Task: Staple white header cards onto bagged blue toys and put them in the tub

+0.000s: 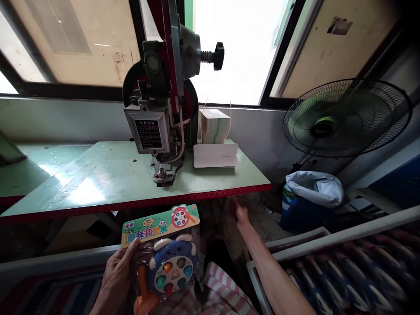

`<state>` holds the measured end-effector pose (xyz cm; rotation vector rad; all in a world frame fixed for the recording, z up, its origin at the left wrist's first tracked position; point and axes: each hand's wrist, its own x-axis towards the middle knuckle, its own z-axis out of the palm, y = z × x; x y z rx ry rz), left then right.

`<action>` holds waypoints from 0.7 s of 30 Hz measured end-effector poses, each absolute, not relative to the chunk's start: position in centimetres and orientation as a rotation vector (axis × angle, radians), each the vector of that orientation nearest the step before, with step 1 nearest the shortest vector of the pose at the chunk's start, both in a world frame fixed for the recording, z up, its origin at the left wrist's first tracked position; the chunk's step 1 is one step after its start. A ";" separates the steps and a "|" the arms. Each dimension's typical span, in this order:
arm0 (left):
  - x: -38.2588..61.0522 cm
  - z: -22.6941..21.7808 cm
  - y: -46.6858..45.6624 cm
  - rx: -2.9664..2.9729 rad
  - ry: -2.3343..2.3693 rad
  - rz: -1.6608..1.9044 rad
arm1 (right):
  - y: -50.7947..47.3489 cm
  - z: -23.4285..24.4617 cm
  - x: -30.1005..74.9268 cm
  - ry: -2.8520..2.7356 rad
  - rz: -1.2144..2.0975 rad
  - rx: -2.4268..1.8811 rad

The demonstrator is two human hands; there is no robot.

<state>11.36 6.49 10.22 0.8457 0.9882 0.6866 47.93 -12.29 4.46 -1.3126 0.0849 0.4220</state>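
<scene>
My left hand [123, 264] is closed on the left edge of a bagged whack-a-mole toy [175, 262], thumb over its printed header card [157, 224]. Through the clear bag show a blue round animal-shaped body with coloured buttons and an orange hammer [144, 291]. My right hand [241, 214] is stretched forward, just below the red front edge of the table and apart from the toy. Its fingers are in shadow and partly hidden. Above the toy, a stapling or sewing-type machine [147, 131] stands on the green tabletop [98, 170].
Behind the machine's right side, a stack of cards [215, 127] stands in a white open box [215, 156]. To the right are a black fan [348, 118] and a lined blue bin [311, 192]. A white-framed crate [328, 280] with several packed items lies at lower right.
</scene>
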 end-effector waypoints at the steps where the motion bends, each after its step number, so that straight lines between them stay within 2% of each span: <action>1: 11.4 10.2 6.5 0.849 0.988 0.683 | -12.2 4.2 48.8 0.075 0.425 -1.317; 21: 12.0 11.4 5.8 0.846 0.999 0.697 | -11.2 0.8 52.0 0.079 0.257 -1.339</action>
